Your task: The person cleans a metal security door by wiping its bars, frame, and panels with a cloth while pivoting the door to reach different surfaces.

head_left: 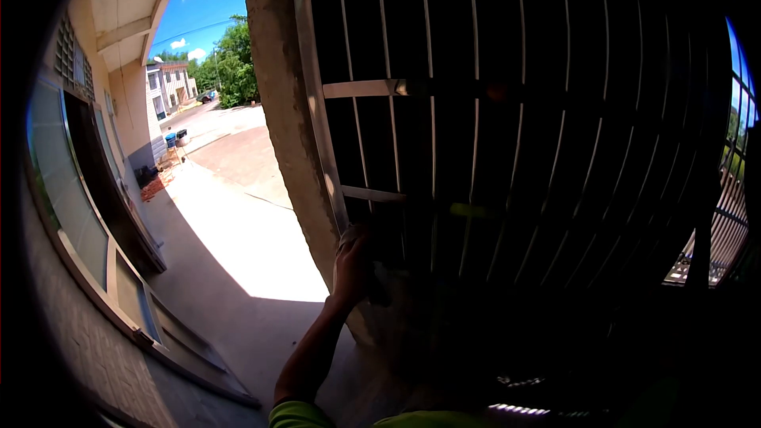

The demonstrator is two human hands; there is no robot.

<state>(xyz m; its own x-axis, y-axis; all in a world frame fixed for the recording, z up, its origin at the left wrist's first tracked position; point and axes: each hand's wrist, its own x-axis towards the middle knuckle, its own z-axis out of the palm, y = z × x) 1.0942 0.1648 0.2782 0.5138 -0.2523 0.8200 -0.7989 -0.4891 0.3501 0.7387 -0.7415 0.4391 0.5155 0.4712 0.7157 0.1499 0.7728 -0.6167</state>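
Observation:
My left hand (354,268) reaches up from a yellow-green sleeve (300,414) to the left edge of a barred metal gate (355,89). Its fingers look closed near the upright frame bar (315,111), beside the rough concrete post (277,71). Deep shadow hides most of the fingers, and what they grip cannot be made out. A dark shape hangs just right of the hand, too dim to name. My right hand does not show; the lower right is almost black.
On the left stands a wall with a framed glass door (75,190). A sunlit concrete walkway (230,246) runs between wall and post. Farther off are a blue bucket (170,139), a reddish pile (152,188), trees (235,63) and a building (170,83).

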